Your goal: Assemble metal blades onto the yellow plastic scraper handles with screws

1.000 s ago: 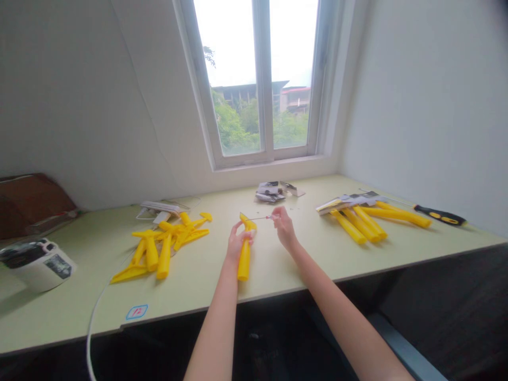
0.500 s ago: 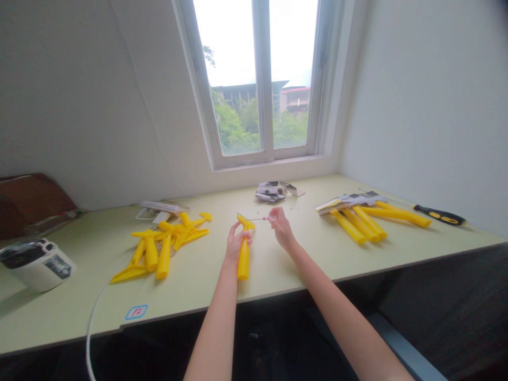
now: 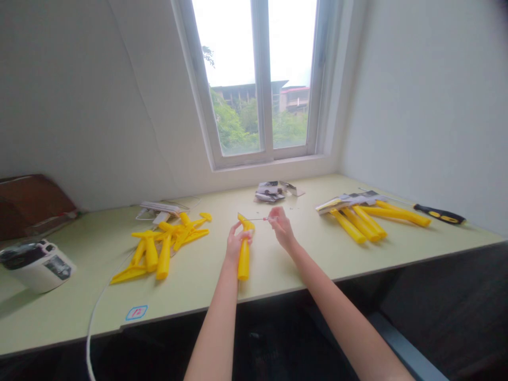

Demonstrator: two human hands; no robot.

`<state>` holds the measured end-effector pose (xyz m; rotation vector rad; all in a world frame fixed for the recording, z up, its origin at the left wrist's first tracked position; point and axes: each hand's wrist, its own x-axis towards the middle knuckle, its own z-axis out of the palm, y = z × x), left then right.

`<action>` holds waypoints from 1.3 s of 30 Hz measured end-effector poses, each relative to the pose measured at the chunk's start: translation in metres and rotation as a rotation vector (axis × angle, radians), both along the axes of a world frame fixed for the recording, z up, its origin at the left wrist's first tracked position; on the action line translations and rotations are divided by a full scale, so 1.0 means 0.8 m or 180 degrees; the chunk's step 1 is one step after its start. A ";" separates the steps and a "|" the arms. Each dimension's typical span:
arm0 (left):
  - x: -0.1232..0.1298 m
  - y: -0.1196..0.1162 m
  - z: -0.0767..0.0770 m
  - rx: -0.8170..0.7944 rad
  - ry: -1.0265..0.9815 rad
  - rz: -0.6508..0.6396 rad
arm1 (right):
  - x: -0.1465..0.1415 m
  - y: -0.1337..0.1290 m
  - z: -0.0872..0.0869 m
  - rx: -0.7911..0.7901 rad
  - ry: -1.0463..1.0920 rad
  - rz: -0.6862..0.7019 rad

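My left hand is closed around the upper part of a yellow scraper, whose round handle points toward me over the pale table. My right hand grips a small screwdriver by its handle, mostly hidden in the fingers. The thin metal shaft runs left, its tip at the scraper's head. Whether the tip sits in a screw is too small to tell.
Several yellow scraper parts lie heaped at left, by a white power strip and a mug. Assembled-looking scrapers and a black-and-yellow screwdriver lie at right. Small packets rest near the window.
Almost nothing differs. Both hands keep their grip and place, with the screwdriver tip still at the scraper's head.
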<state>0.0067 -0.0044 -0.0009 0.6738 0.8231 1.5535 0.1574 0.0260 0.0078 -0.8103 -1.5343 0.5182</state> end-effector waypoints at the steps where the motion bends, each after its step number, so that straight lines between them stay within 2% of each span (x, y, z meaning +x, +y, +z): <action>1: 0.000 0.000 0.000 -0.0004 0.0001 -0.0012 | 0.000 0.000 0.001 0.0015 0.0002 -0.0019; 6: 0.001 -0.002 0.002 -0.0059 0.0055 -0.0042 | 0.000 -0.003 0.004 -0.0171 0.0033 -0.0232; 10: 0.000 -0.001 0.001 -0.0090 0.0002 -0.0023 | -0.001 0.000 0.001 -0.0322 -0.0009 -0.0122; 14: -0.001 0.000 0.001 -0.0098 -0.0042 -0.0033 | -0.001 0.003 0.000 -0.0190 0.0101 -0.0009; 23: 0.000 -0.003 0.003 -0.0075 0.0054 -0.0100 | 0.001 -0.002 0.003 -0.0237 -0.0053 -0.0299; 31: -0.001 0.001 -0.003 0.0029 0.0115 -0.0160 | 0.001 -0.001 0.004 -0.0062 -0.0028 -0.0149; 36: -0.001 0.001 -0.003 0.0061 0.0093 -0.0198 | 0.002 -0.003 0.003 -0.0232 -0.0108 -0.0302; 39: -0.001 0.002 -0.004 0.0042 0.0061 -0.0198 | 0.001 -0.001 0.001 -0.0232 -0.0080 -0.0225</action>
